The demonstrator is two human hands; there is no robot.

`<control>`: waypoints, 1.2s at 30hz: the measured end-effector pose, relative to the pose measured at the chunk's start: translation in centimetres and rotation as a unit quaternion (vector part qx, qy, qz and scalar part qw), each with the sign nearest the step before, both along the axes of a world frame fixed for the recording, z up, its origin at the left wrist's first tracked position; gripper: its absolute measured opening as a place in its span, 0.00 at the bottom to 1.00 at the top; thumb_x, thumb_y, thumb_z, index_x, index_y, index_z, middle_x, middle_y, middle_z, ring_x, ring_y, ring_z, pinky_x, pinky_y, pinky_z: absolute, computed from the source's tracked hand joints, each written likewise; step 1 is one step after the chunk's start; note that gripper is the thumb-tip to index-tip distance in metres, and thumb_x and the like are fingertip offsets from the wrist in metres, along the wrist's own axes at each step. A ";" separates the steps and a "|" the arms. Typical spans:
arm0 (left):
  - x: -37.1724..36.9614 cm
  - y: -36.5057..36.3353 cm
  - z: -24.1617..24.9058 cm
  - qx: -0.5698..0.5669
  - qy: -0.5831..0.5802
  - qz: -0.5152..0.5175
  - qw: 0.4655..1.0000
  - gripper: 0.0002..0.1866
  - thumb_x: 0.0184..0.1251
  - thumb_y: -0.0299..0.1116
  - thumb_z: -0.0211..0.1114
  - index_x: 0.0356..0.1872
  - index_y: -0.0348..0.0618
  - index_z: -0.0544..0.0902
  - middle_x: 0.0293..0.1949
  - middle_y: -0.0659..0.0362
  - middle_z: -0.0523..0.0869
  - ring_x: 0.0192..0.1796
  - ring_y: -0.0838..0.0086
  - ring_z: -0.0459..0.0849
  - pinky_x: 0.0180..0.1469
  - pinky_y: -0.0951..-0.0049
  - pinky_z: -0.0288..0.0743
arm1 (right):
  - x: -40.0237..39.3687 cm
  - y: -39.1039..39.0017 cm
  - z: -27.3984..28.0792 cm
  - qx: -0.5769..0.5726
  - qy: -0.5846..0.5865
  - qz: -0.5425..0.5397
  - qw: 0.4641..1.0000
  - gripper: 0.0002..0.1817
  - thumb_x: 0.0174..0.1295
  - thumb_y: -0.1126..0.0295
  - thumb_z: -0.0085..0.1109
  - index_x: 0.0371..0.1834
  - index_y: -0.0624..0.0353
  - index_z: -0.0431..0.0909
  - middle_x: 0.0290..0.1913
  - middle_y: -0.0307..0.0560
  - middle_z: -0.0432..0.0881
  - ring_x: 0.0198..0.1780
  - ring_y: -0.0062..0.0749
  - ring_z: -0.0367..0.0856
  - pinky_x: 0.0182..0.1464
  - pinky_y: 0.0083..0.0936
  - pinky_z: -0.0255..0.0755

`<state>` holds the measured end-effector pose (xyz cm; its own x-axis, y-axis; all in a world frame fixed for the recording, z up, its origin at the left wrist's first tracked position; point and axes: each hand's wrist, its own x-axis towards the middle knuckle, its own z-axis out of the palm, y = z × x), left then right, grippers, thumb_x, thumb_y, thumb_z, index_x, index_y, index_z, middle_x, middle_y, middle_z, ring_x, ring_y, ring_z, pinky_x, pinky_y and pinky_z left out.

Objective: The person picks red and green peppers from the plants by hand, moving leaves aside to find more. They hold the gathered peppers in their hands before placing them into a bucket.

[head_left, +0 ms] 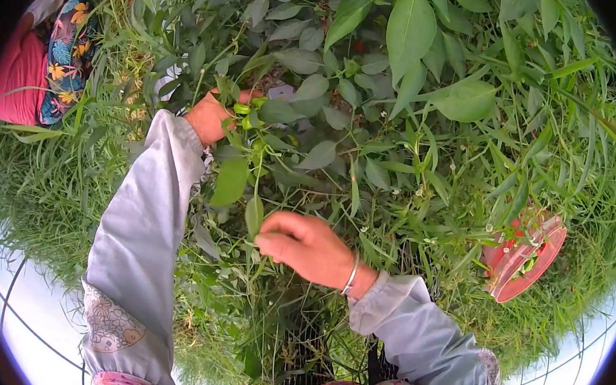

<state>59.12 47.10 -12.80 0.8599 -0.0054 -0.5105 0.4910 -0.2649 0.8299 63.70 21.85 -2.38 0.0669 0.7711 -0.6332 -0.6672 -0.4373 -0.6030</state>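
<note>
My left hand (211, 118) reaches into a leafy pepper plant (316, 92), beside several small green peppers (243, 108) on a stem. Leaves cover most of its fingers, so its grip is hidden. Lower and to the right, my right hand (307, 247) is closed, with thumb and forefinger pressed together at the lower tip of a narrow green leaf (254, 213). Whether the leaf is between those fingertips cannot be made out. A bangle (351, 274) circles the right wrist, and grey sleeves cover both forearms.
A pinkish-red bucket (554, 249) with red and green produce inside tilts in the grass at the right. Another person's pink and flower-patterned clothing (65, 65) shows at the upper left. Large leaves (411, 34) hang close at the top. Tall grass (41, 186) surrounds the plant.
</note>
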 end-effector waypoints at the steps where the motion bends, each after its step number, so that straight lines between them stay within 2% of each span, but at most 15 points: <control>1: -0.7 1.0 -1.0 -0.019 0.021 0.020 0.999 0.14 0.59 0.26 0.62 0.47 0.37 0.79 0.43 0.59 0.83 0.42 0.73 0.81 0.49 0.73 0.74 | -0.2 -0.3 -0.6 -0.038 0.108 -0.058 0.992 0.12 0.61 0.62 0.57 0.29 0.58 0.74 0.22 0.36 0.75 0.24 0.22 0.74 0.29 0.20 0.67; 2: -1.3 1.8 -1.5 -0.038 0.042 0.040 0.998 0.15 0.59 0.26 0.62 0.48 0.38 0.78 0.43 0.59 0.83 0.42 0.73 0.81 0.49 0.73 0.74 | 0.2 -0.4 -1.8 -0.050 0.096 -0.085 0.990 0.07 0.61 0.67 0.57 0.33 0.58 0.73 0.27 0.31 0.74 0.28 0.12 0.71 0.30 0.14 0.65; 3: -1.8 2.3 -2.0 -0.058 0.064 0.060 0.994 0.15 0.60 0.27 0.61 0.49 0.38 0.78 0.43 0.58 0.83 0.42 0.73 0.81 0.49 0.73 0.74 | -0.4 -0.6 -4.1 -0.041 0.035 -0.144 0.988 0.08 0.59 0.67 0.58 0.36 0.60 0.74 0.27 0.35 0.76 0.28 0.16 0.73 0.32 0.17 0.68; 4: -1.5 2.3 -0.9 -0.297 0.109 0.209 0.925 0.17 0.60 0.27 0.60 0.52 0.40 0.76 0.43 0.58 0.83 0.42 0.73 0.81 0.48 0.74 0.74 | -0.7 -0.5 -6.6 -0.064 -0.050 -0.134 0.988 0.07 0.59 0.71 0.55 0.40 0.58 0.75 0.30 0.34 0.76 0.29 0.15 0.73 0.33 0.16 0.68; 7: -1.8 3.8 -2.0 0.139 -0.038 -0.139 0.980 0.16 0.58 0.27 0.61 0.50 0.40 0.78 0.42 0.58 0.83 0.41 0.73 0.81 0.46 0.74 0.74 | 0.4 2.1 -7.7 -0.075 -0.179 -0.093 0.977 0.12 0.58 0.74 0.55 0.46 0.56 0.75 0.34 0.37 0.78 0.32 0.19 0.75 0.36 0.18 0.69; 8: -0.5 1.4 0.7 -0.014 0.117 0.079 0.990 0.15 0.58 0.27 0.61 0.48 0.40 0.79 0.41 0.58 0.83 0.40 0.73 0.81 0.45 0.73 0.75 | 0.6 3.2 -7.5 -0.068 -0.200 -0.079 0.974 0.14 0.57 0.73 0.57 0.47 0.55 0.76 0.36 0.38 0.78 0.33 0.22 0.76 0.37 0.19 0.70; 12: -0.5 1.5 0.8 -0.082 0.080 0.093 0.989 0.12 0.57 0.30 0.63 0.43 0.41 0.80 0.34 0.64 0.82 0.34 0.80 0.78 0.36 0.76 0.72 | 0.8 5.4 -6.9 -0.062 -0.441 -0.001 0.895 0.27 0.47 0.60 0.65 0.53 0.48 0.72 0.45 0.51 0.78 0.46 0.48 0.76 0.49 0.39 0.69; 19: -1.6 2.1 0.2 0.156 0.053 -0.117 0.979 0.18 0.61 0.35 0.56 0.51 0.43 0.78 0.47 0.52 0.81 0.49 0.60 0.79 0.55 0.65 0.69 | 1.7 6.7 -5.3 -0.072 -0.486 0.017 0.871 0.28 0.43 0.60 0.68 0.50 0.53 0.72 0.47 0.53 0.75 0.50 0.47 0.74 0.50 0.40 0.67; 20: -1.6 1.4 -0.1 0.051 0.073 0.049 0.995 0.13 0.57 0.30 0.63 0.44 0.39 0.80 0.34 0.62 0.82 0.35 0.79 0.78 0.38 0.75 0.72 | 1.5 6.7 -5.5 -0.066 -0.508 0.041 0.858 0.26 0.44 0.58 0.67 0.47 0.53 0.73 0.47 0.52 0.75 0.50 0.46 0.74 0.49 0.40 0.67; 22: -1.4 1.3 0.3 0.022 0.104 0.072 0.992 0.14 0.58 0.30 0.63 0.45 0.38 0.79 0.36 0.61 0.82 0.37 0.79 0.78 0.39 0.76 0.72 | 1.0 7.0 -5.9 -0.052 -0.551 0.087 0.828 0.22 0.46 0.55 0.65 0.42 0.55 0.76 0.46 0.51 0.76 0.49 0.45 0.75 0.48 0.40 0.68; 28: -0.4 0.8 2.0 -0.066 0.023 -0.026 0.997 0.13 0.61 0.30 0.60 0.44 0.35 0.79 0.46 0.55 0.81 0.40 0.77 0.77 0.41 0.75 0.72 | -0.8 4.7 -3.7 0.002 -0.274 0.122 0.954 0.17 0.53 0.54 0.59 0.38 0.55 0.78 0.28 0.51 0.78 0.31 0.49 0.78 0.36 0.37 0.72; 31: -0.9 -0.9 1.8 -0.121 0.093 0.107 0.982 0.11 0.58 0.29 0.62 0.41 0.37 0.80 0.48 0.53 0.81 0.45 0.72 0.78 0.47 0.74 0.71 | -1.5 3.7 -4.7 0.036 -0.205 0.017 0.978 0.19 0.55 0.49 0.54 0.37 0.52 0.78 0.30 0.55 0.80 0.33 0.50 0.79 0.39 0.39 0.72; 32: -0.5 -0.8 1.5 -0.051 -0.032 -0.054 0.997 0.10 0.55 0.27 0.63 0.40 0.40 0.80 0.51 0.52 0.80 0.48 0.65 0.78 0.50 0.72 0.70 | -1.5 3.4 -5.1 0.055 -0.184 0.042 0.981 0.16 0.55 0.52 0.55 0.37 0.51 0.78 0.31 0.52 0.80 0.33 0.48 0.79 0.39 0.36 0.73; 35: -0.5 -1.7 2.4 0.153 -0.184 -0.230 0.943 0.10 0.54 0.26 0.63 0.39 0.42 0.81 0.50 0.53 0.79 0.49 0.61 0.76 0.52 0.69 0.70 | -1.4 2.8 -6.3 0.019 -0.152 0.150 0.977 0.13 0.56 0.55 0.56 0.38 0.50 0.79 0.32 0.49 0.81 0.34 0.47 0.79 0.38 0.35 0.73; 36: -0.3 -2.2 3.3 0.149 -0.155 -0.247 0.945 0.08 0.56 0.29 0.62 0.38 0.42 0.81 0.47 0.55 0.79 0.51 0.64 0.76 0.52 0.66 0.70 | -4.3 2.2 -9.7 0.086 -0.028 0.065 0.994 0.12 0.57 0.57 0.55 0.38 0.49 0.79 0.32 0.47 0.81 0.35 0.44 0.79 0.38 0.33 0.73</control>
